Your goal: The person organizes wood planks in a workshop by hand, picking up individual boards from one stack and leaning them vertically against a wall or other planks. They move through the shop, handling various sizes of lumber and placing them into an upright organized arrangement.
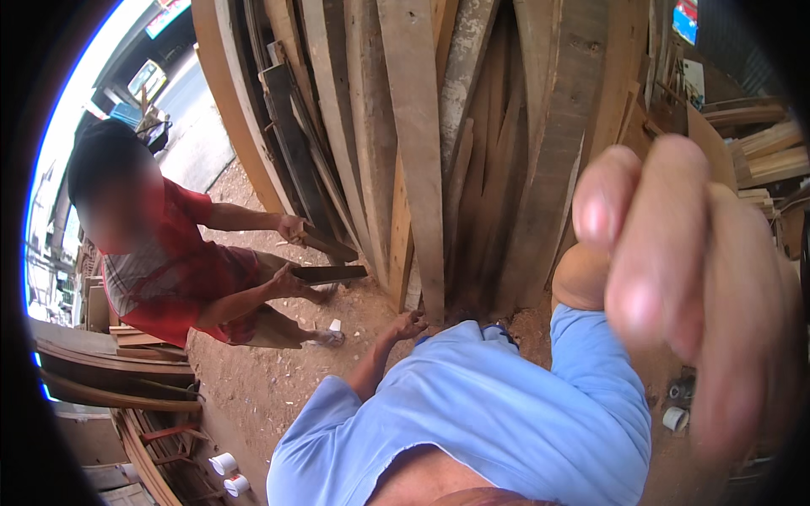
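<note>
As tall wooden planks (413, 152) lean in a row, head view, a blue-shirted person (498, 388) has the L hand (409, 325) low, by the planks' feet; it's too small to tell if its fingers grasp anything. Close to cam & blurred, the R hand (709, 278) is up near the planks' R side w/ fingers curled; palm's hidden, so can't tell if they hold smth. Frame L, a red-shirted co-worker (160, 308) grips two short wood pcs (333, 273) above the dirt floor (253, 388).
</note>
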`<action>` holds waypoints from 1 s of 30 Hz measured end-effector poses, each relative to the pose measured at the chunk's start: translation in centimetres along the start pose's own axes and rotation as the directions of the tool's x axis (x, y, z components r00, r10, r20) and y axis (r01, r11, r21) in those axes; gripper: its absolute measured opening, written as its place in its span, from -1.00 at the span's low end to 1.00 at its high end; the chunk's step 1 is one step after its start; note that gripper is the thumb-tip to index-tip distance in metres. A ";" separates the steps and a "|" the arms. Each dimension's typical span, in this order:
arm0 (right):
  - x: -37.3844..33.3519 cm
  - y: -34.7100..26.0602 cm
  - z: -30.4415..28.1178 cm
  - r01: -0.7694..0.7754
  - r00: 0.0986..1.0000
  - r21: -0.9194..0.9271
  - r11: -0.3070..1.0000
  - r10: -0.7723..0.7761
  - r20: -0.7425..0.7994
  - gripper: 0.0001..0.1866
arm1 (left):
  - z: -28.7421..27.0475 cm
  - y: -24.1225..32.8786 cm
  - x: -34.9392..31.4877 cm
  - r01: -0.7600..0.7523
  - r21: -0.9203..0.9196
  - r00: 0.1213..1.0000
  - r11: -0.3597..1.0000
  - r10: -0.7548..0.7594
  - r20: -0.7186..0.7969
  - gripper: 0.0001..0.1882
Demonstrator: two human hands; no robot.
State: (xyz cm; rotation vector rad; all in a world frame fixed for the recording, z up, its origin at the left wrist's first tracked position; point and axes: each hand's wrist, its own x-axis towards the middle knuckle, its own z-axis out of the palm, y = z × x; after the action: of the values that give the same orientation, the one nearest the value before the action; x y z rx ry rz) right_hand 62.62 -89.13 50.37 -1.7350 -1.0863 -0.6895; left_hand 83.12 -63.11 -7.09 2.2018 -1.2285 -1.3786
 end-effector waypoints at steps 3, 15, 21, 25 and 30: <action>0.5 -2.4 3.9 -0.038 0.999 0.035 0.999 0.037 0.015 -0.50 | 4.0 -6.7 -2.3 0.105 -0.133 0.991 0.986 -0.115 -0.065 -0.31; 3.6 -16.4 15.3 -0.349 0.934 -0.074 0.934 0.340 -0.109 -0.90 | 13.3 -16.3 -17.5 0.312 -0.283 0.950 0.907 -0.298 0.092 -0.42; 0.8 -17.6 15.9 -0.259 0.953 -0.055 0.964 0.246 -0.179 -0.73 | 13.8 -14.7 -15.1 0.180 -0.203 0.982 0.962 -0.165 0.088 -0.45; -5.5 -13.3 12.4 -0.289 0.930 -0.075 0.954 0.261 -0.259 -0.34 | 13.6 -12.1 -11.9 0.058 -0.180 0.998 0.982 -0.052 0.040 -0.47; -23.8 -7.9 12.8 -0.703 0.250 0.367 0.609 0.694 -0.675 -0.46 | 14.1 -7.0 -6.7 0.031 -0.237 0.999 0.971 -0.032 -0.001 -0.48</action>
State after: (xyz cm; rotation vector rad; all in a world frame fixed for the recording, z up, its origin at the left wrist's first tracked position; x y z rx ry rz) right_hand 44.69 -84.75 29.17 -1.4339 0.3677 -0.7111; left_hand 73.71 -50.90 -14.51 2.0664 -0.9744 -1.4485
